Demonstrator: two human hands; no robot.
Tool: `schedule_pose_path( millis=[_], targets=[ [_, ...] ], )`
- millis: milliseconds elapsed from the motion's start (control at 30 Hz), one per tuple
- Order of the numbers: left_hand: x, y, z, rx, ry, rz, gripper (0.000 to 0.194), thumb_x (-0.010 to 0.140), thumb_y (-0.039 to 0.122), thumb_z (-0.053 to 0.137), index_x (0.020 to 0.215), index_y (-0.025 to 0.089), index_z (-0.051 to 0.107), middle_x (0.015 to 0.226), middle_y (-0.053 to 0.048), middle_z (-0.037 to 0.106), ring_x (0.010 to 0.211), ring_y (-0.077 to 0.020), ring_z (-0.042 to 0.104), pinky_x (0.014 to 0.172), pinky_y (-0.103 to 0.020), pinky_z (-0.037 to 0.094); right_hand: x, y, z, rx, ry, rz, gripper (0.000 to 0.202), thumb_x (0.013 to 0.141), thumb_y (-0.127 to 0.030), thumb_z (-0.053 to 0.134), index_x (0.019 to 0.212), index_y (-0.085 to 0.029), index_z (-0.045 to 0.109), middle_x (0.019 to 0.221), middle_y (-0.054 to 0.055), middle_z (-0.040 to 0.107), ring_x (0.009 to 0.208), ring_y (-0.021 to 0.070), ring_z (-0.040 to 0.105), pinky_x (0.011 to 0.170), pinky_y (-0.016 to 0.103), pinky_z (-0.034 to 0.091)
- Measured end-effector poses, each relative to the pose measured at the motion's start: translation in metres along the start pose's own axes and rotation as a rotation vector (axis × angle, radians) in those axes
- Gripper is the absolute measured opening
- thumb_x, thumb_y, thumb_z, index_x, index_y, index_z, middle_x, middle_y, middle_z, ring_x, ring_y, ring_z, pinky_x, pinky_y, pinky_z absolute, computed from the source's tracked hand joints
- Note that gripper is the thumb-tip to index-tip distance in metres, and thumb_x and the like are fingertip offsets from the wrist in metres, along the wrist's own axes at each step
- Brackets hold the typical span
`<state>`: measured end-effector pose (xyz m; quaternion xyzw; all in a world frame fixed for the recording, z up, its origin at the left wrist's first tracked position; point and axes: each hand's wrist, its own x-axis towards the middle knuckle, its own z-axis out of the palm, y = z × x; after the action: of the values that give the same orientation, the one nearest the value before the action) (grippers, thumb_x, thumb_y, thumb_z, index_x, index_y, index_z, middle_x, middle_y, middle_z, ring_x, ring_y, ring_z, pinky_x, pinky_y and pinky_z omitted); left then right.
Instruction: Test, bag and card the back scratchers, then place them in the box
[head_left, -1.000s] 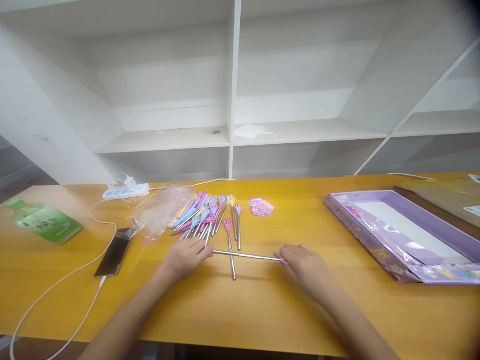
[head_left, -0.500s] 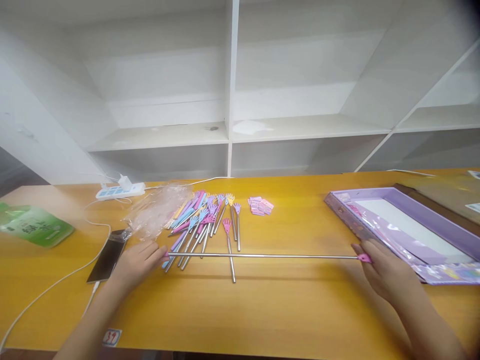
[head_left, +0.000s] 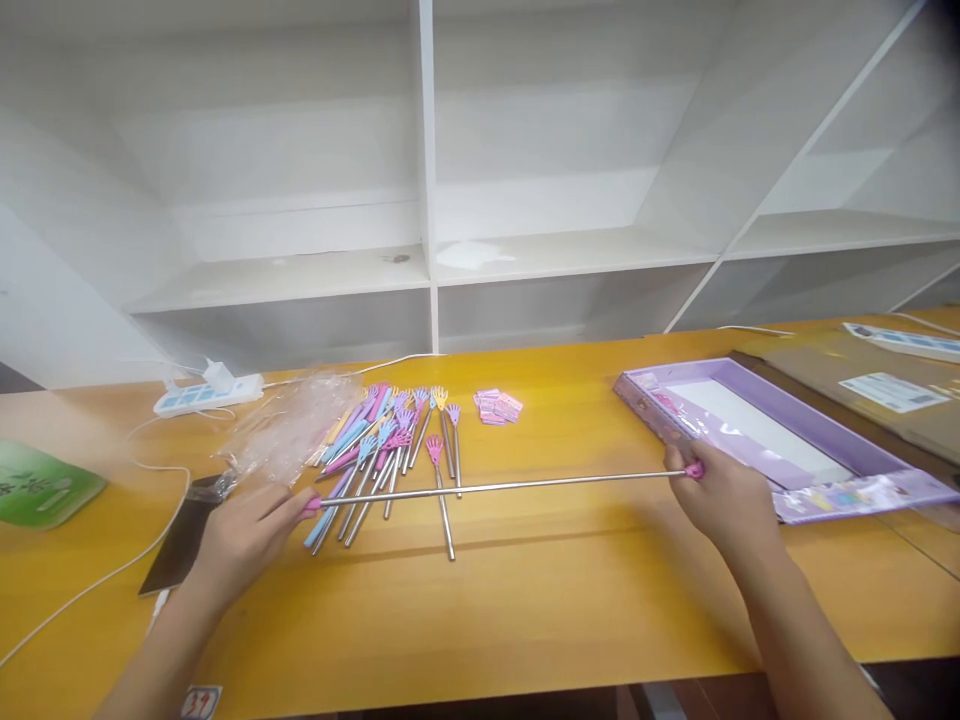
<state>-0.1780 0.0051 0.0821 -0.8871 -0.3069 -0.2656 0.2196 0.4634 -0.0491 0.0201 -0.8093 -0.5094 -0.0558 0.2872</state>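
Observation:
A telescopic back scratcher (head_left: 510,486) with a metal rod and pink ends stretches out long between my hands, above the table. My left hand (head_left: 251,530) is closed round its pink end at the left. The other pink end sits in my right hand (head_left: 724,490), fingers wrapped about it. Beneath and behind the rod lies a pile of shorter back scratchers (head_left: 375,450) with pink, purple, blue and yellow hand-shaped heads. One pink-headed back scratcher (head_left: 442,500) lies a little apart, crossed by the held rod in view.
Small pink cards (head_left: 497,406) lie beyond the pile. At right stand an open purple box (head_left: 750,380) and brown cardboard (head_left: 840,375). Left are clear plastic wrap (head_left: 289,425), a phone (head_left: 176,540), a green pouch (head_left: 49,485) and a power strip (head_left: 217,392). White shelving (head_left: 431,200) rises behind.
My view has turned to the right, bringing more of the cardboard into sight. The back scratcher stays stretched between both hands, its right end now tilted slightly higher.

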Motion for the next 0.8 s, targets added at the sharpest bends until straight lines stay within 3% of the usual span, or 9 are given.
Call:
schedule_pose_path(
  millis=[67, 133, 267, 367, 467, 600, 700, 800],
  targets=[
    [0.013, 0.005, -0.002, -0.007, 0.011, -0.004, 0.015, 0.1, 0.016, 0.065, 0.11, 0.024, 0.072, 0.077, -0.001, 0.068, 0.068, -0.0139, 0.061, 0.066, -0.025, 0.043, 0.003, -0.017, -0.001, 0.006, 0.049, -0.035, 0.034, 0.091, -0.038, 0.051, 0.067, -0.026, 0.03, 0.06, 0.002, 0.048, 0.056, 0.0184, 0.043, 0.061, 0.032, 0.032],
    [0.031, 0.027, 0.008, -0.064, 0.01, 0.023, 0.016, 0.1, 0.016, 0.064, 0.112, 0.024, 0.072, 0.078, 0.0, 0.069, 0.068, -0.013, 0.06, 0.066, -0.025, 0.042, -0.008, -0.051, 0.009, 0.052, 0.042, -0.145, 0.028, 0.091, -0.034, 0.053, 0.069, -0.026, 0.038, 0.063, 0.003, 0.053, 0.058, 0.0184, 0.047, 0.061, 0.031, 0.033],
    [0.062, 0.105, 0.06, -0.159, -0.039, 0.009, 0.011, 0.105, 0.022, 0.059, 0.103, 0.021, 0.07, 0.068, 0.002, 0.06, 0.057, -0.0122, 0.052, 0.055, -0.027, 0.033, -0.067, -0.149, 0.054, 0.164, -0.153, -0.507, 0.012, 0.089, -0.015, 0.05, 0.082, -0.022, 0.056, 0.075, 0.003, 0.062, 0.061, 0.0152, 0.055, 0.058, 0.027, 0.033],
    [0.068, 0.145, 0.093, -0.185, -0.089, -0.029, 0.018, 0.109, 0.024, 0.053, 0.107, 0.018, 0.069, 0.067, 0.002, 0.058, 0.053, -0.0129, 0.05, 0.052, -0.029, 0.029, -0.105, -0.193, 0.082, 0.097, -0.214, -0.602, 0.012, 0.095, -0.017, 0.054, 0.085, -0.021, 0.06, 0.078, 0.002, 0.061, 0.054, 0.0131, 0.047, 0.054, 0.029, 0.024],
    [0.066, 0.147, 0.102, -0.229, -0.081, 0.031, 0.016, 0.109, 0.024, 0.053, 0.112, 0.017, 0.068, 0.069, 0.001, 0.059, 0.058, -0.0142, 0.054, 0.054, -0.031, 0.031, -0.116, -0.193, 0.088, 0.144, -0.177, -0.698, 0.019, 0.101, -0.024, 0.052, 0.085, -0.02, 0.061, 0.078, 0.001, 0.06, 0.055, 0.0128, 0.046, 0.054, 0.029, 0.024],
    [0.067, 0.134, 0.097, -0.195, -0.083, 0.101, 0.017, 0.107, 0.023, 0.057, 0.12, 0.016, 0.065, 0.076, -0.001, 0.063, 0.067, -0.0176, 0.059, 0.06, -0.033, 0.034, -0.112, -0.181, 0.08, 0.238, -0.068, -0.806, 0.024, 0.103, -0.023, 0.049, 0.083, -0.02, 0.06, 0.079, 0.001, 0.061, 0.06, 0.0133, 0.048, 0.059, 0.029, 0.029],
    [0.069, 0.132, 0.097, -0.143, -0.132, 0.127, 0.011, 0.107, 0.022, 0.055, 0.108, 0.018, 0.065, 0.076, -0.001, 0.061, 0.067, -0.0183, 0.056, 0.059, -0.034, 0.032, -0.111, -0.185, 0.079, 0.252, -0.051, -0.906, 0.024, 0.102, -0.021, 0.05, 0.081, -0.02, 0.06, 0.076, 0.002, 0.062, 0.064, 0.0152, 0.05, 0.064, 0.031, 0.031],
    [0.069, 0.136, 0.101, -0.12, -0.18, 0.132, 0.021, 0.109, 0.028, 0.051, 0.092, 0.02, 0.06, 0.075, -0.001, 0.059, 0.065, -0.0179, 0.055, 0.056, -0.034, 0.03, -0.115, -0.193, 0.082, 0.194, -0.105, -0.926, 0.024, 0.103, -0.022, 0.052, 0.081, -0.02, 0.061, 0.075, 0.002, 0.063, 0.061, 0.0157, 0.049, 0.063, 0.033, 0.029]
  ],
)
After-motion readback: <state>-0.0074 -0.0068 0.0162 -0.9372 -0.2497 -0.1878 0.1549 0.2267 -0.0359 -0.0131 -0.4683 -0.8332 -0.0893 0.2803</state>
